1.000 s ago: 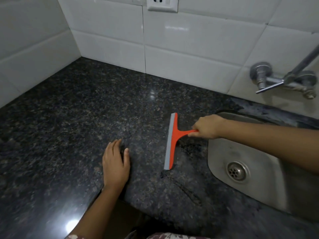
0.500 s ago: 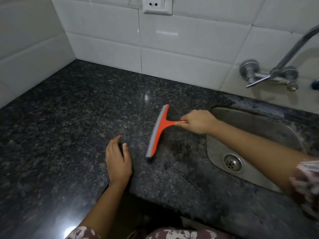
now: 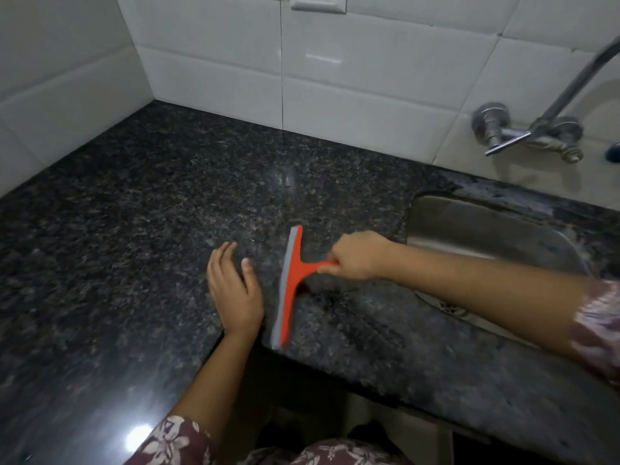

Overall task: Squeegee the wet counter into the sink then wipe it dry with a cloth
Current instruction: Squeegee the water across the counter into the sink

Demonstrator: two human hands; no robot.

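Note:
An orange squeegee (image 3: 291, 283) with a grey rubber blade rests its blade on the dark speckled granite counter (image 3: 141, 229), running front to back near the front edge. My right hand (image 3: 357, 255) is shut around its handle, just left of the steel sink (image 3: 483, 236). Palm down on the counter, my left hand (image 3: 235, 290) lies flat with fingers apart, right beside the blade's left side. Wet streaks show on the counter between the blade and the sink. No cloth is in view.
White tiled walls close the counter at the back and left. A chrome wall tap (image 3: 533, 132) with a long spout hangs over the sink. A wall socket (image 3: 318, 3) sits at the top. The sink drain (image 3: 451, 307) shows beneath my right forearm.
The squeegee has swung from a slanted pose to nearly front-to-back and shifted left toward my left hand, its lower end now at the counter's front edge. My left hand stayed put.

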